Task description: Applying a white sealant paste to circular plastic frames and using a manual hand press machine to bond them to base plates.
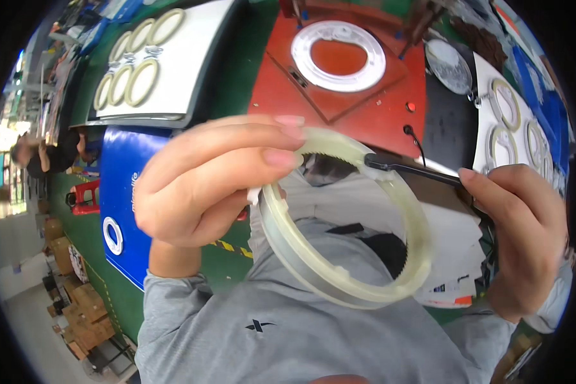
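Note:
Raised before my chest is a pale, translucent plastic ring [419, 246] with fine teeth along its inner edge. My left hand [201, 182] grips its upper left side, fingers on top and the thumb mostly hidden behind. From the right, my right hand [521, 221] pinches a slim black stick-like tool [422, 170]. The tool's wider, blunt head touches the ring's upper right rim; whether it has bristles I cannot make out.
Beyond the ring, a white ring-shaped part [306, 64] lies on a red work surface [275, 96]. Similar pale rings [142, 83] lie on a white board at far left, others [505, 105] at right. A blue box [125, 185] stands left; a person [61, 153] is farther off.

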`<state>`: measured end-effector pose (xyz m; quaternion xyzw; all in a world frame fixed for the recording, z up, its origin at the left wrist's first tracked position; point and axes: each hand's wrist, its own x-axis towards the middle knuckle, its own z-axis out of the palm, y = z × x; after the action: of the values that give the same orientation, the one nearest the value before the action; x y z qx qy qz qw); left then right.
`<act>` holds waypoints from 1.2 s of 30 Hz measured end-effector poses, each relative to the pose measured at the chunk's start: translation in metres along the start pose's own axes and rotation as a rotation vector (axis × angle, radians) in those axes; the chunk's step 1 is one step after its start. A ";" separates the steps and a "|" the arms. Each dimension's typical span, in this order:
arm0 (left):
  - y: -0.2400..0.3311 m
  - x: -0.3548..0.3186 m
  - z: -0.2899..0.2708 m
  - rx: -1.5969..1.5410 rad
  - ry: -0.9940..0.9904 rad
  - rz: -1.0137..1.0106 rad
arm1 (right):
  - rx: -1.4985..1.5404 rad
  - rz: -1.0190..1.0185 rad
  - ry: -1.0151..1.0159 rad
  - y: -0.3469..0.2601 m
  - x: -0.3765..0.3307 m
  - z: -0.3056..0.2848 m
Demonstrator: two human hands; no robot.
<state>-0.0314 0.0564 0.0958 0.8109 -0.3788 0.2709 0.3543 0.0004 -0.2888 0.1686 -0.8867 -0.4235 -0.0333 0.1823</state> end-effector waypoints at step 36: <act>-0.025 -0.029 0.003 0.004 0.070 -0.438 | 0.038 0.614 0.655 0.106 -0.006 0.170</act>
<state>-0.0269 0.0782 0.0640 0.8646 -0.1805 0.2162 0.4160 0.0615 -0.2946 -0.0228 -0.9105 -0.0610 -0.2489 0.3244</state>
